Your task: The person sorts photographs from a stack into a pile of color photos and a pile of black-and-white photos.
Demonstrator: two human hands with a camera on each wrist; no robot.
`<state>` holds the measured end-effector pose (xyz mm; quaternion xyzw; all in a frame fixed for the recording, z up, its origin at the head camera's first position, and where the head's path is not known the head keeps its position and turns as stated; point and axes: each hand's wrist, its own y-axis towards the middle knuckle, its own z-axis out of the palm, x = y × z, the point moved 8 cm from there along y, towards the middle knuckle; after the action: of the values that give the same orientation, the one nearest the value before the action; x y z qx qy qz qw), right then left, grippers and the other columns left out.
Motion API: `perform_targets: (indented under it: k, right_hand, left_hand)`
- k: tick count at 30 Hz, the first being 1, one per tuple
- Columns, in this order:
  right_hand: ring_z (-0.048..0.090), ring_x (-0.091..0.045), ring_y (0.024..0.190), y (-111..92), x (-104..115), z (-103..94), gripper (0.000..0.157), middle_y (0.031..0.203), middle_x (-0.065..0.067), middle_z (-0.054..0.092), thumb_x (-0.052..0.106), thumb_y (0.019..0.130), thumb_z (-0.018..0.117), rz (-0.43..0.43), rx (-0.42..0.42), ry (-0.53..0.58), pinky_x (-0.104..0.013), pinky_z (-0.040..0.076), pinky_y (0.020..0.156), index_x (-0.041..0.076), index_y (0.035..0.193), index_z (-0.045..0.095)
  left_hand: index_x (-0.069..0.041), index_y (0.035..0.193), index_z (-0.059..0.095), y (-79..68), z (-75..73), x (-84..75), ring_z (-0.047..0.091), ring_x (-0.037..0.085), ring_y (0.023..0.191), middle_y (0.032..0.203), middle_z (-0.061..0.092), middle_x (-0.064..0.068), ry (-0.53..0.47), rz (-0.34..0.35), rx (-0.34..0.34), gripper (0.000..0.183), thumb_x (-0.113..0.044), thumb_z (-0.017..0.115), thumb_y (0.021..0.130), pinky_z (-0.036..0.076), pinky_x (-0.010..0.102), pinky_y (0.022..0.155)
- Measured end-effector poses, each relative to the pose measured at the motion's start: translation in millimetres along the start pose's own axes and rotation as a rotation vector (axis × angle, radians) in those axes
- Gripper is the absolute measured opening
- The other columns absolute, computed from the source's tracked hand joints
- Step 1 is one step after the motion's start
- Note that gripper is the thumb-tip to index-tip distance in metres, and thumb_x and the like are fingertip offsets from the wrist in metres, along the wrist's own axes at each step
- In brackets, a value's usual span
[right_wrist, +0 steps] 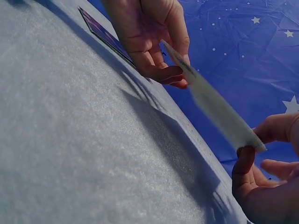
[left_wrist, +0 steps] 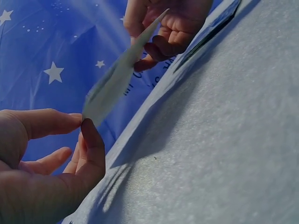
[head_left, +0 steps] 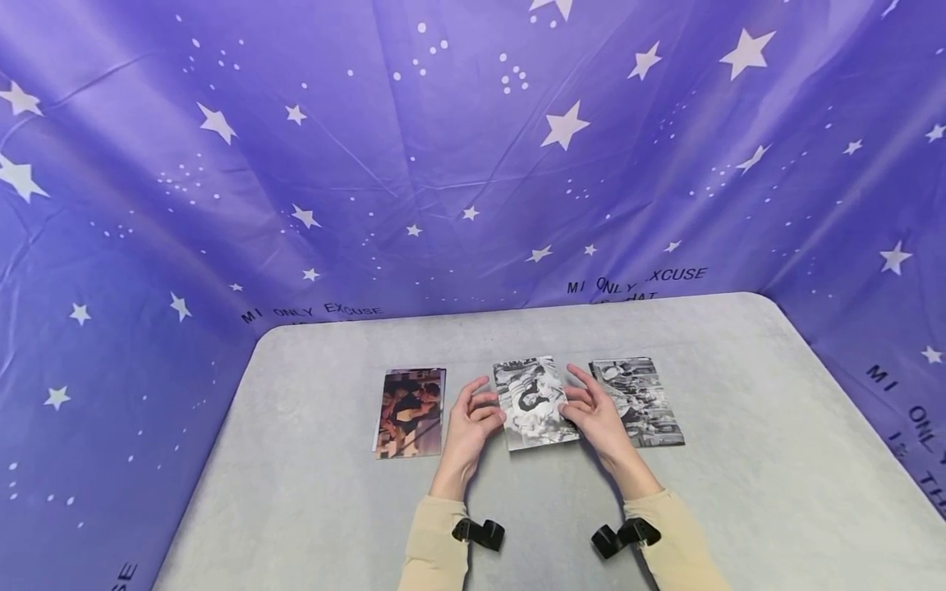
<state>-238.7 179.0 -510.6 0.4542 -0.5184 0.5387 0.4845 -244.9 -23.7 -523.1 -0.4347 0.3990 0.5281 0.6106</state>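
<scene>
Between both hands a black-and-white photo print (head_left: 534, 402) is held above the table, its picture side up in the head view. My left hand (head_left: 470, 428) pinches its left edge between thumb and fingertips. On the opposite edge, my right hand (head_left: 597, 417) pinches it the same way. Both wrist views show the pale underside of the photo print (left_wrist: 112, 84), slightly bowed, with a gap and a shadow beneath it. To the left of the left hand lies a stack of colour photos (head_left: 409, 414). Partly behind the right hand is a stack of black-and-white photos (head_left: 645, 402).
The grey table (head_left: 296, 492) has rounded far corners. A purple-blue cloth (head_left: 443, 164) with white stars and printed words hangs behind it and at both sides. Black straps with small devices (head_left: 480, 533) sit on both wrists over beige sleeves.
</scene>
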Motion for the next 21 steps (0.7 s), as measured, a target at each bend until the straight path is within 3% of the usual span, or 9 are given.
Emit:
perform_targets:
  k: [6, 12, 21]
  right_hand:
    - [0.056, -0.006, 0.08, -0.6, -0.2, 0.7, 0.071, 0.1, -0.009, 0.059, -0.013, 0.085, 0.057, -0.02, 0.033, 0.003, -0.019, 0.048, 0.075, 0.002, 0.149, 0.031]
    - [0.054, -0.006, 0.075, -3.0, 0.2, -0.5, 0.069, 0.094, -0.011, 0.061, -0.012, 0.085, 0.057, -0.064, 0.059, -0.068, -0.019, 0.045, 0.07, 0.004, 0.149, 0.035]
    - [0.048, -0.005, 0.068, -10.3, 2.9, -8.1, 0.067, 0.082, -0.002, 0.054, -0.012, 0.085, 0.057, -0.085, 0.052, -0.121, -0.018, 0.041, 0.063, 0.004, 0.147, 0.037]
  left_hand:
    - [0.003, 0.14, 0.042, -0.4, 0.4, 1.5, 0.062, 0.012, 0.081, 0.106, 0.06, 0.021, 0.047, 0.005, 0.015, 0.067, 0.017, 0.06, 0.078, 0.051, 0.023, 0.073]
    - [0.0, 0.145, 0.038, -2.3, 5.0, 2.6, 0.063, 0.014, 0.083, 0.104, 0.061, 0.027, 0.053, 0.007, 0.077, 0.07, 0.016, 0.058, 0.08, 0.051, 0.023, 0.072]
    - [0.0, 0.145, 0.039, -4.6, 17.3, 7.3, 0.062, 0.011, 0.081, 0.102, 0.064, 0.022, 0.062, -0.009, 0.119, 0.069, 0.015, 0.056, 0.08, 0.05, 0.023, 0.071]
